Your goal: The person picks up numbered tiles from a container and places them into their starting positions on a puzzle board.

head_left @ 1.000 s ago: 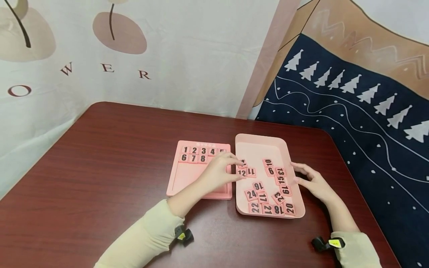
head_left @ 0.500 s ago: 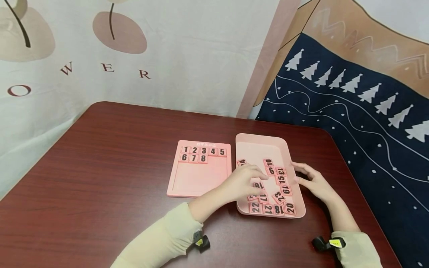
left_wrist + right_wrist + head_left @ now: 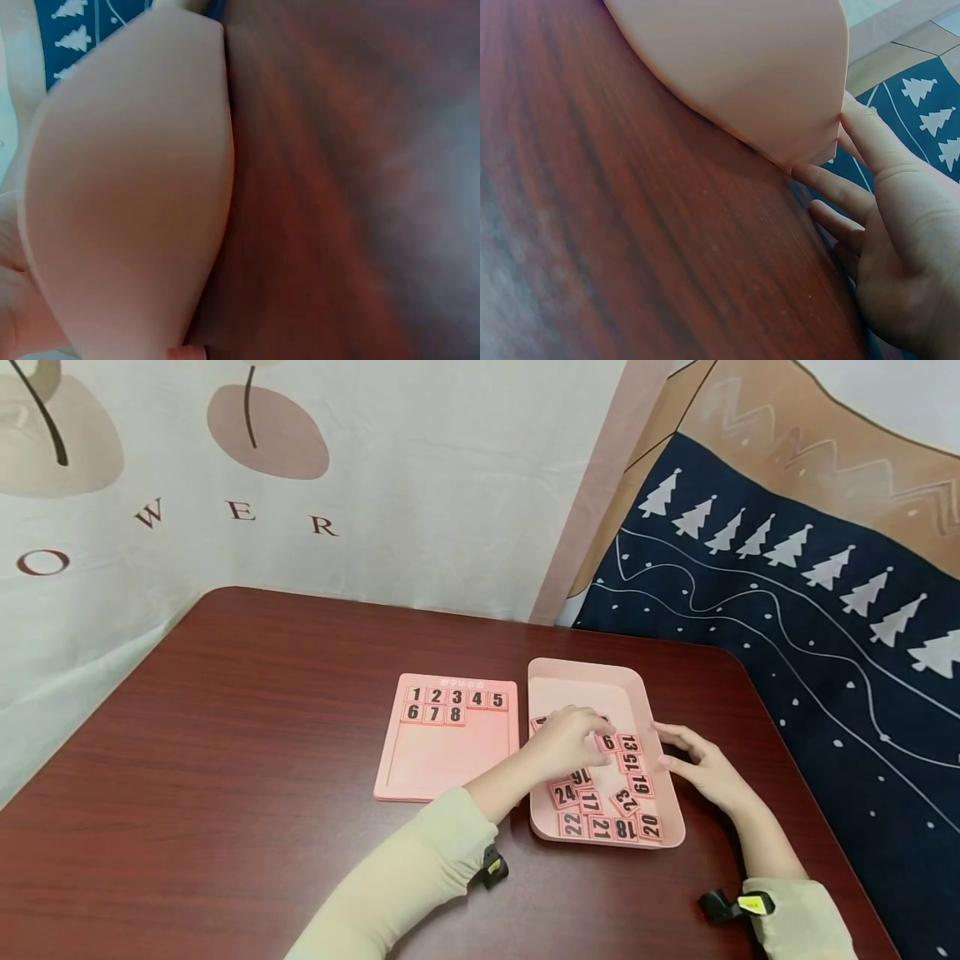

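In the head view my left hand (image 3: 570,742) reaches over a pink tray (image 3: 585,689) of loose number tiles. Its thumb and fingertips are apart, around the tile marked 9 (image 3: 607,742), and nothing shows in its grasp. The tile marked 10 is mostly hidden behind those fingers. My right hand (image 3: 703,768) rests against the tray's right side; in the right wrist view its thumb touches the rim and a fingertip meets the tray's lower corner. Left of the tray lies a pink number board (image 3: 442,760) with tiles 1 to 8 set in its upper rows.
Several more tiles, such as 24 (image 3: 564,794), 22 (image 3: 571,825) and 20 (image 3: 650,827), lie turned various ways in the tray's near half. Board and tray stand close together on a dark red-brown table (image 3: 247,735). Printed cloths hang behind it.
My left hand has moved right and away from me, from the tiles 12 and 11 at the tray's left side to the tile 9. The right hand has stayed at the tray's side.
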`<state>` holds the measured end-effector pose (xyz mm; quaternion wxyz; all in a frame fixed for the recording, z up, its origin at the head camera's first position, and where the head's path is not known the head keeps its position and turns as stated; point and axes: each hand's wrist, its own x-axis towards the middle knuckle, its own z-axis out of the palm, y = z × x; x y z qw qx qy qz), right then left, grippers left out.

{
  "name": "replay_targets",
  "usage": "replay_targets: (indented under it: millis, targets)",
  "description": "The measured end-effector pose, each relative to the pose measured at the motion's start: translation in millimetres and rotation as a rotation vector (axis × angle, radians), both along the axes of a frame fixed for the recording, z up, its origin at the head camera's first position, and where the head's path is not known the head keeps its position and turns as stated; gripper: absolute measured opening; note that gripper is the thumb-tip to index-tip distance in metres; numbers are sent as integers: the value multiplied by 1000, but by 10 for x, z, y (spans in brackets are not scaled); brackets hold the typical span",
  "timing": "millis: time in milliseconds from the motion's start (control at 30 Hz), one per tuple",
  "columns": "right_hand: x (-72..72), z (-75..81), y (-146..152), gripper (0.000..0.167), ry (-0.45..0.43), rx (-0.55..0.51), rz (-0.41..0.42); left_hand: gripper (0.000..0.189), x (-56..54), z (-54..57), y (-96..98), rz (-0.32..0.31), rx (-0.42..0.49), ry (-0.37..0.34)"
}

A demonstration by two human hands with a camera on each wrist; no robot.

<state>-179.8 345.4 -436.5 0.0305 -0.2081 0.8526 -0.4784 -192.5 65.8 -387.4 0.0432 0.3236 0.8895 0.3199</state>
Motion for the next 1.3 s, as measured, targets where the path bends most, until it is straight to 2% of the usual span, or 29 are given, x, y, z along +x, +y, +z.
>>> replay_targets:
  millis: [267,467,633,933,1167,1300]
  targets:
    - [3,14,-14,49,3,0,1,39,-161,-66,138,-42,-159,-15]
    - [25,46,-46,49,14,1,7,41,-242,-177,130,-31,-200,-32]
    - [20,51,-44,49,10,-3,9,42,-250,-226,130,-15,-202,-34]
    - [11,20,-24,49,2,1,9,41,-246,-229,160,-4,-205,-55]
    - [26,46,-39,48,18,-5,11,26,-234,-223,143,-27,-224,-36]
    - [21,44,-33,49,12,5,2,24,-230,-222,137,-26,-203,-57]
